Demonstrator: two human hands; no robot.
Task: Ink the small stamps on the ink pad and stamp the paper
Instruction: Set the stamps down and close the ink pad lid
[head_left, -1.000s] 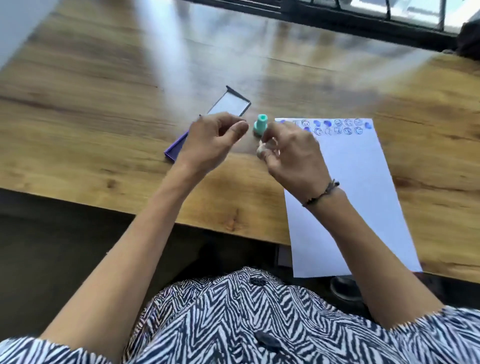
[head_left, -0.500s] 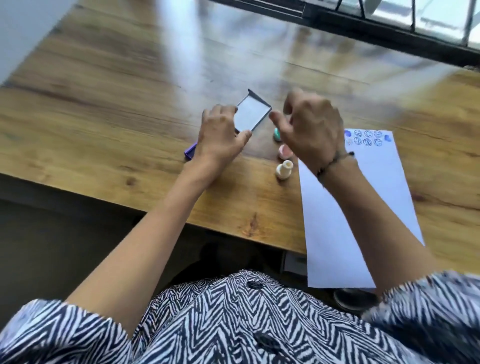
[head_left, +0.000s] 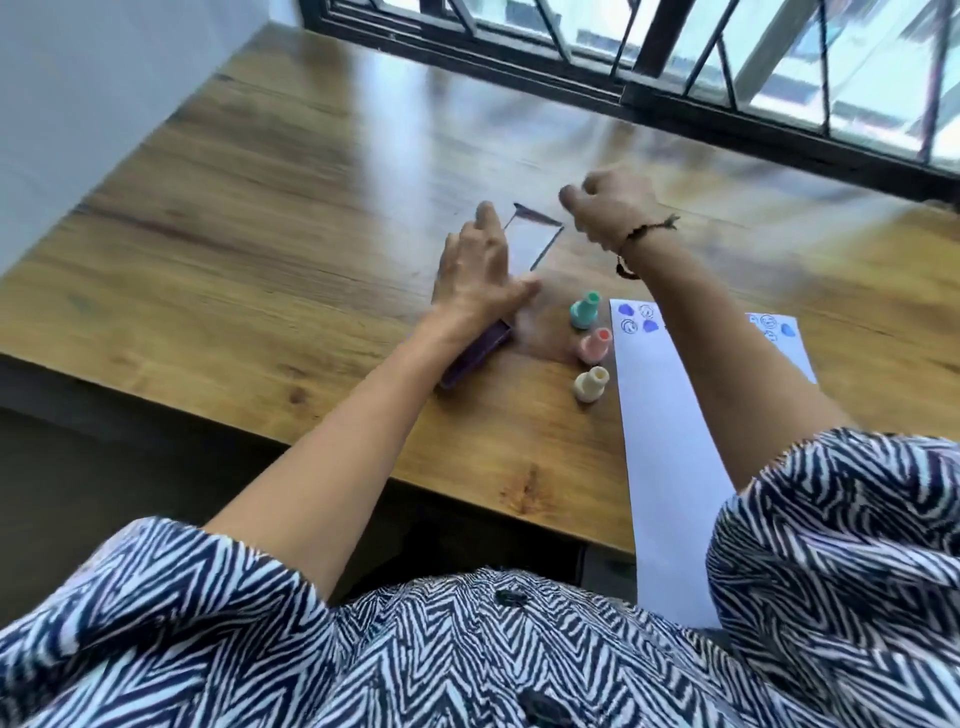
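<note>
The purple ink pad (head_left: 475, 358) lies on the wooden table with its clear lid (head_left: 530, 244) standing open at the far end. My left hand (head_left: 478, 270) lies flat on the pad, fingers spread, and hides most of it. My right hand (head_left: 610, 208) hovers just right of the lid's far corner with its fingers curled in; nothing shows in them. Three small stamps stand upright in a row beside the paper: teal (head_left: 584, 312), pink (head_left: 595, 345) and cream (head_left: 589, 385). The white paper (head_left: 670, 441) carries blue prints along its top edge, partly under my right forearm.
The wooden table (head_left: 270, 249) has bare surface to the left and beyond the pad. A black window frame (head_left: 675, 98) runs along the far edge. The paper overhangs the near table edge above my lap.
My right hand set the stamps down beside the paper, then rose toward the lid's far corner. My left hand slid flat onto the pad. The view tilted upward.
</note>
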